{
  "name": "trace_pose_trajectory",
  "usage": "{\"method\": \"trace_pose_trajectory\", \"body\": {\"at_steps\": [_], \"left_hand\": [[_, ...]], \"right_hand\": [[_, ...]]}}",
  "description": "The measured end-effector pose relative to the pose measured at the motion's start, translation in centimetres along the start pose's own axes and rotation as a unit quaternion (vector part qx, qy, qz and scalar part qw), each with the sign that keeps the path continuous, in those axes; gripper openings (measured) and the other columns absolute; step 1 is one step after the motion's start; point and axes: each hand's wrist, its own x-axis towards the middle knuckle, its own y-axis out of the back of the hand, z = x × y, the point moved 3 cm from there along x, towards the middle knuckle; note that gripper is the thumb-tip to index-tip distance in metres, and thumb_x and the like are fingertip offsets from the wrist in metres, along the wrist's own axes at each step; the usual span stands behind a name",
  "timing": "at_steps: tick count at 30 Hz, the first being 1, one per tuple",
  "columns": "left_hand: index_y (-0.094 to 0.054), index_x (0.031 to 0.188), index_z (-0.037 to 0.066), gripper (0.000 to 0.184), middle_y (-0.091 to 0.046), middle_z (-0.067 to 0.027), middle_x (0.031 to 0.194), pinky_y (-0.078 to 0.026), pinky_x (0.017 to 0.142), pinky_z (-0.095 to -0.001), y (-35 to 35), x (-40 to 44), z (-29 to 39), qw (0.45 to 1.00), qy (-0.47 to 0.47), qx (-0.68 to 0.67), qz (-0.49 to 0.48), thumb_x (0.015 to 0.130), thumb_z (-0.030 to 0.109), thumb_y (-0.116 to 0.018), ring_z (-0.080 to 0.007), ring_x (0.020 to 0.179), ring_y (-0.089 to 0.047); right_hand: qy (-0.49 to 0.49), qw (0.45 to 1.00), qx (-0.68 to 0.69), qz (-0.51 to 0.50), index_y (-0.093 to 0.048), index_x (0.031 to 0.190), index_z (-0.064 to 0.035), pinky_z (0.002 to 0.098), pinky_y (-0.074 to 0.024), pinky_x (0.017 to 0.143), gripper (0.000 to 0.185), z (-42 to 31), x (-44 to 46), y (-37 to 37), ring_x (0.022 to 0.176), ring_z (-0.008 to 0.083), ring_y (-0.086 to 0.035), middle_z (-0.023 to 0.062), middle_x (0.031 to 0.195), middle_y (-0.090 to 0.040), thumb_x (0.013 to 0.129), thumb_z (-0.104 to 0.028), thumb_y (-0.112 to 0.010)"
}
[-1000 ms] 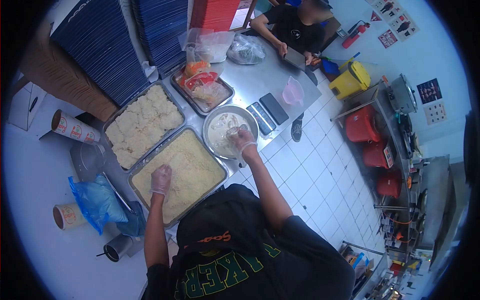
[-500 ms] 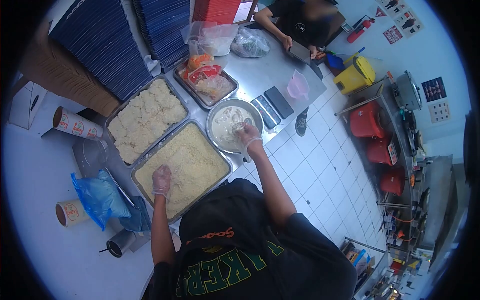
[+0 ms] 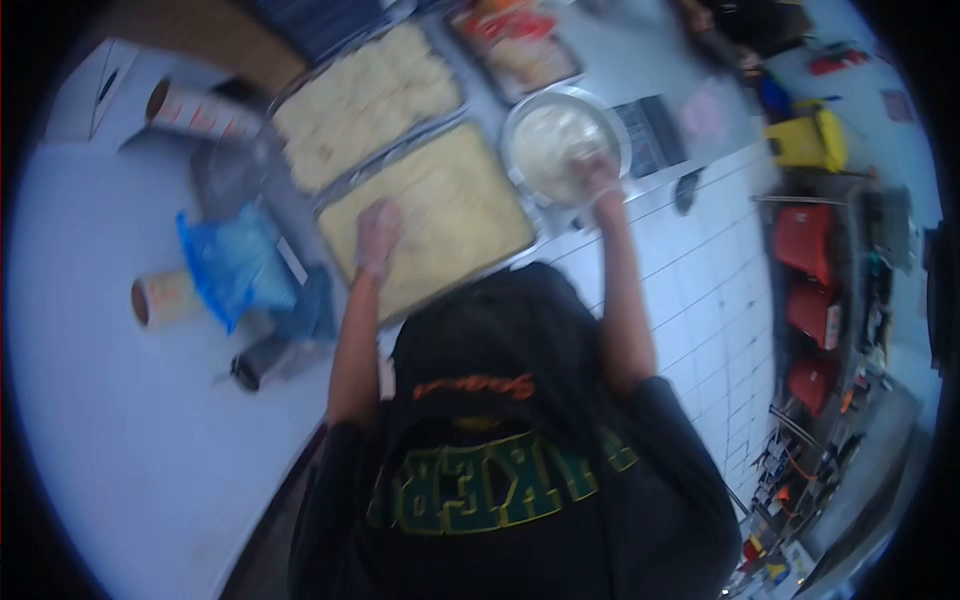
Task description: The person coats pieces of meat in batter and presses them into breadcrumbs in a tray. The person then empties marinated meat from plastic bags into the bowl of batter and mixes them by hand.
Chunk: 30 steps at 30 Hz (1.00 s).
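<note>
My left hand [image 3: 379, 236], in a clear plastic glove, is over the left part of a wide metal tray [image 3: 462, 280] of pale yellow, flour-like crumbs [image 3: 455, 215]. Motion blur smears its fingers. At the right, my gloved right hand [image 3: 597, 180] reaches into a round metal bowl [image 3: 510, 150] of milky white liquid with pale lumps. Its fingertips are blurred, and whether they grip a lump cannot be made out. Behind the crumb tray lies a second tray full of lumpy, crumb-coated pieces [image 3: 365, 105].
A tray with red-and-clear plastic packages [image 3: 520, 60] stands behind the bowl, and dark flat devices [image 3: 650, 135] lie beside it. To the left are a blue plastic bag [image 3: 245, 262], a printed roll [image 3: 205, 112] and a metal cup [image 3: 258, 362]. Another person [image 3: 750, 25] is at the far right.
The view has swung, shifting the trays and bowl up and right in the picture, and it is now blurred. My left hand stays over the crumbs, my right hand in the bowl.
</note>
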Motion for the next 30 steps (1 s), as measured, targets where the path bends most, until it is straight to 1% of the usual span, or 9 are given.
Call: {"method": "trace_pose_trajectory", "body": {"at_steps": [1,2,3,13,15,19,22,24,30], "left_hand": [[-0.053,0.074,0.008,0.024,-0.051,-0.0005,0.064,-0.039,0.047,-0.0325,0.4,0.3,0.3,0.963,-0.192,0.184,0.039,0.091,0.025,-0.051,-0.0146,0.056,-0.051],[-0.053,0.076,0.009,0.025,-0.050,0.0003,0.065,-0.038,0.048,-0.0296,0.6,0.0,2.0,0.999,0.033,-0.021,0.027,0.092,0.028,-0.051,-0.0126,0.057,-0.051],[-0.054,0.078,0.011,0.025,-0.049,0.0012,0.067,-0.038,0.048,-0.0267,0.0,-0.7,2.4,0.940,0.249,-0.232,0.024,0.092,0.032,-0.051,-0.0106,0.057,-0.050],[-0.052,0.074,0.010,0.028,-0.047,-0.0027,0.068,-0.046,0.061,-0.0317,-0.2,2.0,2.3,0.885,0.152,-0.432,0.081,0.091,0.032,-0.052,-0.0161,0.068,-0.056],[-0.054,0.075,0.008,0.028,-0.051,-0.0053,0.071,-0.048,0.078,-0.0365,-0.7,2.3,3.0,0.813,0.212,-0.538,0.068,0.091,0.031,-0.050,-0.0218,0.078,-0.059],[-0.051,0.072,0.007,0.025,-0.060,-0.0098,0.079,-0.049,0.084,-0.0384,-0.4,1.9,5.6,0.818,0.159,-0.552,0.044,0.091,0.022,-0.047,-0.0270,0.087,-0.063],[-0.067,0.085,0.000,0.035,-0.068,-0.0160,0.098,-0.042,0.098,-0.0386,1.0,0.8,7.5,0.942,-0.042,-0.326,0.070,0.090,0.029,-0.048,-0.0284,0.097,-0.063],[-0.069,0.088,0.000,0.033,-0.069,-0.0156,0.106,-0.042,0.099,-0.0388,1.8,0.8,7.8,0.979,-0.018,-0.197,0.046,0.089,0.027,-0.051,-0.0272,0.102,-0.063],[-0.069,0.102,0.009,0.028,-0.066,-0.0100,0.114,-0.040,0.103,-0.0405,-4.0,-2.1,9.4,0.944,-0.275,0.159,-0.093,0.092,0.028,-0.050,-0.0296,0.115,-0.057]], "right_hand": [[-0.036,0.999,0.019,-0.006,-0.063,0.101,-0.0005,0.0301,-0.0500,0.069,0.020,-1.4,-0.4,-0.3,0.076,0.0149,-0.060,0.0059,0.088,-0.064,0.090,-0.017,-0.063],[-0.050,0.998,0.032,0.027,-0.064,0.101,-0.0004,0.0295,-0.0483,0.064,0.019,-0.9,-0.2,-0.3,0.071,0.0146,-0.060,0.0052,0.083,-0.064,0.089,-0.014,-0.064],[-0.069,0.997,0.033,0.029,-0.066,0.103,-0.0005,0.0294,-0.0474,0.063,0.019,0.3,0.5,-0.4,0.071,0.0141,-0.059,0.0055,0.085,-0.064,0.087,-0.011,-0.065],[-0.134,0.982,0.129,0.040,-0.061,0.104,0.0022,0.0287,-0.0483,0.065,0.018,-1.8,-0.8,-1.4,0.075,0.0153,-0.060,0.0073,0.089,-0.064,0.090,-0.009,-0.063],[-0.146,0.982,0.107,0.045,-0.060,0.107,0.0019,0.0287,-0.0490,0.066,0.020,-2.6,-1.1,-1.4,0.076,0.0152,-0.061,0.0078,0.091,-0.064,0.090,-0.009,-0.063],[-0.122,0.985,0.121,0.032,-0.060,0.109,0.0022,0.0286,-0.0494,0.066,0.021,-3.1,-1.2,-1.6,0.078,0.0151,-0.062,0.0081,0.093,-0.064,0.090,-0.007,-0.062],[-0.130,0.980,0.147,0.040,-0.060,0.110,0.0024,0.0283,-0.0492,0.067,0.022,-3.2,-1.5,-1.6,0.078,0.0149,-0.062,0.0082,0.095,-0.064,0.089,-0.005,-0.063],[-0.129,0.982,0.136,0.035,-0.061,0.110,0.0020,0.0280,-0.0495,0.067,0.023,-2.9,-1.3,-1.2,0.079,0.0151,-0.062,0.0081,0.095,-0.065,0.088,-0.004,-0.063],[-0.121,0.985,0.118,0.041,-0.061,0.110,0.0019,0.0283,-0.0500,0.069,0.025,-1.5,-0.9,-0.5,0.081,0.0161,-0.062,0.0082,0.095,-0.065,0.086,-0.004,-0.065]]}}
